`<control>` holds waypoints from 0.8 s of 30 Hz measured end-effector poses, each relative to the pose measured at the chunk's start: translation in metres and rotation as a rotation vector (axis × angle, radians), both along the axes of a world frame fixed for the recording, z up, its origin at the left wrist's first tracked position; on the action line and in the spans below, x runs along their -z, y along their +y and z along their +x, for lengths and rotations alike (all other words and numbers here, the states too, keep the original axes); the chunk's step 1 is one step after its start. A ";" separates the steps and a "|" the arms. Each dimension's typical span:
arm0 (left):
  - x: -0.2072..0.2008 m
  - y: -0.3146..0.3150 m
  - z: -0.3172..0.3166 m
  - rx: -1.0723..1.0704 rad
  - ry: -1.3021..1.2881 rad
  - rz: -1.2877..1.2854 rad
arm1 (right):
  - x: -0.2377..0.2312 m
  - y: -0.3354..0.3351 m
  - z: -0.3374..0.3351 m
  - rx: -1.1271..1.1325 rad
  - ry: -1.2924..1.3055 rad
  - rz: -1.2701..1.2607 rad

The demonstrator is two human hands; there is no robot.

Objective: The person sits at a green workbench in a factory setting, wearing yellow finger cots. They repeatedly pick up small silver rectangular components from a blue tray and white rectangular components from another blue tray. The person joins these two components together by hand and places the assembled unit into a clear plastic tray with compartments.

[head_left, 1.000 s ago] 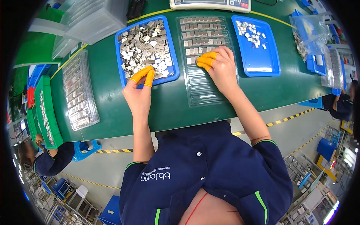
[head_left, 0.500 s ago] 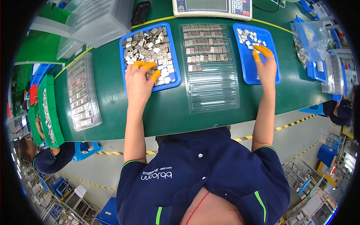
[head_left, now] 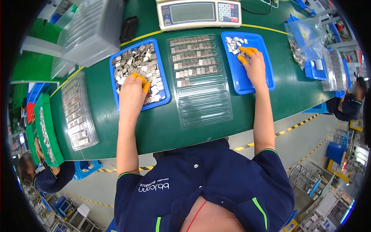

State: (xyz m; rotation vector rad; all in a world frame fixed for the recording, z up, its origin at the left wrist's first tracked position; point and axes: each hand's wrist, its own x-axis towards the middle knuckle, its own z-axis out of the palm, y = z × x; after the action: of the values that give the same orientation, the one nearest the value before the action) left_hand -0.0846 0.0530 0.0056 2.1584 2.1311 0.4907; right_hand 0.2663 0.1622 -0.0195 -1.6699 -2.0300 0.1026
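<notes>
Rows of metal pieces [head_left: 193,55] run crosswise in our clear tray [head_left: 203,106], right ends tipped slightly away from us; the nearest row's got just a few, at its left end. Tray's long axis points away from us, far end leaning a bit left. Our left hand [head_left: 132,94] is curled over the left blue tray [head_left: 164,99], heaped with loose metal bits [head_left: 133,58]; can't tell if we're pinching one. Our right hand [head_left: 256,70]'s in the right blue tray [head_left: 242,84], thumb and fingers apart by some small pale parts [head_left: 232,43].
</notes>
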 end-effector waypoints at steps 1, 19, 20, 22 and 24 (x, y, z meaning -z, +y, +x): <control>-0.001 0.001 -0.002 0.017 0.004 -0.003 | -0.004 -0.003 -0.003 0.034 0.011 -0.037; 0.006 -0.027 0.004 -0.296 -1.635 -0.022 | -0.015 -0.014 0.009 0.312 0.162 0.023; 0.007 -0.029 0.006 -0.296 -1.691 -0.040 | -0.017 -0.016 0.008 0.312 0.192 0.054; 0.005 -0.030 0.009 -0.311 -1.761 -0.098 | -0.024 -0.020 0.005 0.294 0.291 0.069; 0.004 -0.030 0.019 -0.365 -1.890 -0.058 | -0.030 -0.027 0.001 0.260 0.424 0.043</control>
State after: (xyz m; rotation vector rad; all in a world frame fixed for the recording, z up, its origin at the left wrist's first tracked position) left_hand -0.0657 0.0235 0.0012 0.3839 1.1292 1.5132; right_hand 0.2671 0.1351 0.0103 -1.7000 -1.4851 0.2935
